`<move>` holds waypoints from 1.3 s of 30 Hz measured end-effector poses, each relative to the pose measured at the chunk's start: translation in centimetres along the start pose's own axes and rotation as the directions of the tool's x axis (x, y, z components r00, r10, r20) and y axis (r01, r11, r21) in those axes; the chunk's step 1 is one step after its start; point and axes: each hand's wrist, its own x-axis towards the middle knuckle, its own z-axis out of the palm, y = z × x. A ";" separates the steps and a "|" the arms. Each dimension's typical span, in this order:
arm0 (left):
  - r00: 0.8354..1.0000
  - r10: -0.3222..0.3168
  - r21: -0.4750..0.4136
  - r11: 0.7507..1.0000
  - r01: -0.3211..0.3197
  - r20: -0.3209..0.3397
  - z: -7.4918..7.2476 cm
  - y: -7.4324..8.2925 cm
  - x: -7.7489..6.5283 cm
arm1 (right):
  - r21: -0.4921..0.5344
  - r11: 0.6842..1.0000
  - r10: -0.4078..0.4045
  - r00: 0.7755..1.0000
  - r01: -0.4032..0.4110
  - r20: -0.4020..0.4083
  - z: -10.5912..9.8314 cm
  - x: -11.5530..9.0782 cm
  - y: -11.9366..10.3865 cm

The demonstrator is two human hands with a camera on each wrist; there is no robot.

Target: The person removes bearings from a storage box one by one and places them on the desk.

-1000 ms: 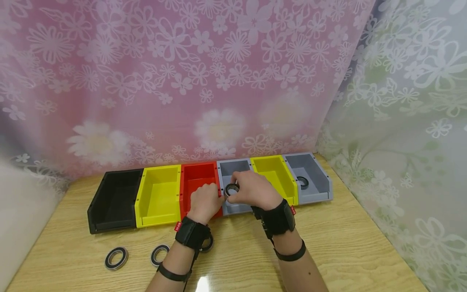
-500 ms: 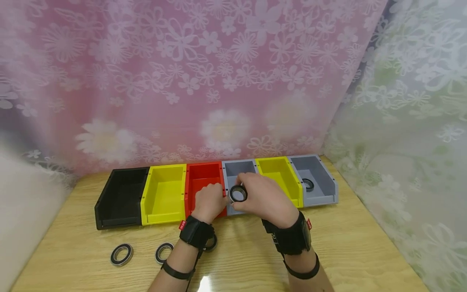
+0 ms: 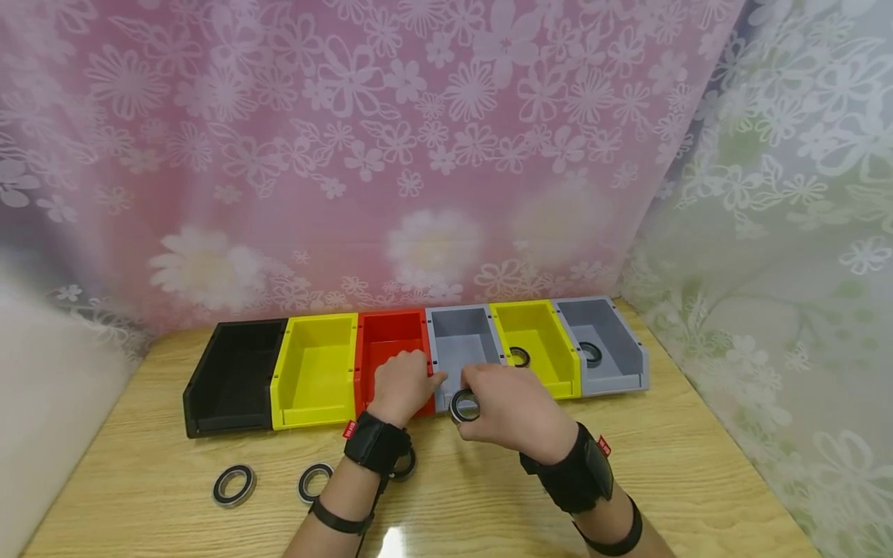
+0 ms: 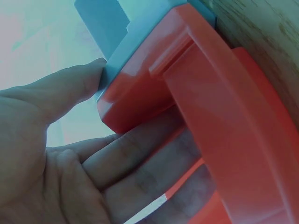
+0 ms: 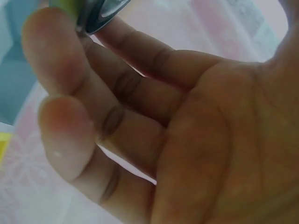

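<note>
My right hand (image 3: pixel 512 407) pinches a ball bearing (image 3: pixel 463 405), a metal ring with a black seal, at the front lip of the middle grey bin (image 3: pixel 463 322). In the right wrist view only the edge of that bearing (image 5: pixel 100 16) shows at the fingertips. My left hand (image 3: pixel 401 387) grips the adjoining side walls of the red bin (image 3: pixel 391 325) and the middle grey bin. Its thumb is against the grey wall, while the other fingers reach inside the red bin (image 4: pixel 224 116) in the left wrist view.
Left of the red bin stand a yellow bin (image 3: pixel 314 415) and a black bin (image 3: pixel 230 422). Bearings lie in the right yellow bin (image 3: pixel 544 341) and right grey bin (image 3: pixel 614 333). Table bearings include a left one (image 3: pixel 233 486), a middle one (image 3: pixel 314 482) and one partly hidden by my left wrist (image 3: pixel 405 465).
The right hand has drawn the bearing from over the middle grey bin toward me and slightly right. A bearing in the right yellow bin has come into view. The left hand keeps its hold.
</note>
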 end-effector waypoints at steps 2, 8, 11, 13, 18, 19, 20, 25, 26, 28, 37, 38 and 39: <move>1.000 -0.002 -0.007 1.000 0.002 0.001 -0.1 0.0 0.0 | -0.019 1.000 -0.005 1.000 0.006 0.016 0.7 -0.1 0.2; 1.000 -0.006 -0.022 1.000 0.006 0.007 -0.1 0.0 0.0 | -0.007 1.000 -0.003 0.998 0.004 0.068 2.9 0.1 1.0; 1.000 -0.015 -0.033 0.999 0.015 0.018 -0.1 0.1 -0.1 | 0.008 1.000 -0.006 0.995 0.005 0.098 3.7 0.3 1.2; 1.000 -0.018 -0.038 0.999 0.019 0.021 -0.1 0.1 -0.1 | 0.016 1.000 -0.012 0.994 0.010 0.109 4.0 0.4 1.3; 1.000 -0.019 -0.041 0.999 0.020 0.023 0.0 0.2 -0.2 | 0.012 1.000 -0.012 0.993 0.010 0.120 4.8 0.8 1.8; 1.000 -0.017 -0.039 0.999 0.018 0.022 0.0 0.2 -0.2 | 0.008 1.000 -0.007 0.992 0.006 0.123 5.0 0.9 1.9; 1.000 -0.017 -0.039 0.999 0.018 0.021 -0.1 0.2 -0.2 | 0.000 1.000 -0.002 0.992 0.002 0.126 5.2 1.0 2.0; 1.000 -0.011 -0.046 0.999 0.012 0.015 -0.2 0.1 -0.3 | -0.024 1.000 0.007 0.991 -0.004 0.132 6.3 1.4 2.4; 1.000 -0.011 -0.048 0.999 0.011 0.015 -0.2 0.1 -0.3 | -0.025 1.000 0.007 0.991 -0.004 0.133 6.5 1.5 2.4; 1.000 -0.011 -0.047 0.999 0.012 0.017 -0.3 0.1 -0.3 | -0.021 1.000 0.005 0.991 -0.002 0.133 6.9 1.6 2.4; 1.000 -0.016 -0.056 0.998 0.018 0.021 -0.3 0.1 -0.2 | -0.046 0.999 -0.018 0.994 0.023 0.110 7.7 1.7 2.4; 1.000 -0.016 -0.057 0.998 0.018 0.021 -0.3 0.1 -0.2 | -0.048 0.999 -0.020 0.994 0.025 0.108 7.7 1.7 2.4; 1.000 -0.016 -0.057 0.998 0.017 0.022 -0.3 0.1 -0.2 | -0.051 0.998 -0.023 0.994 0.029 0.106 7.8 1.7 2.4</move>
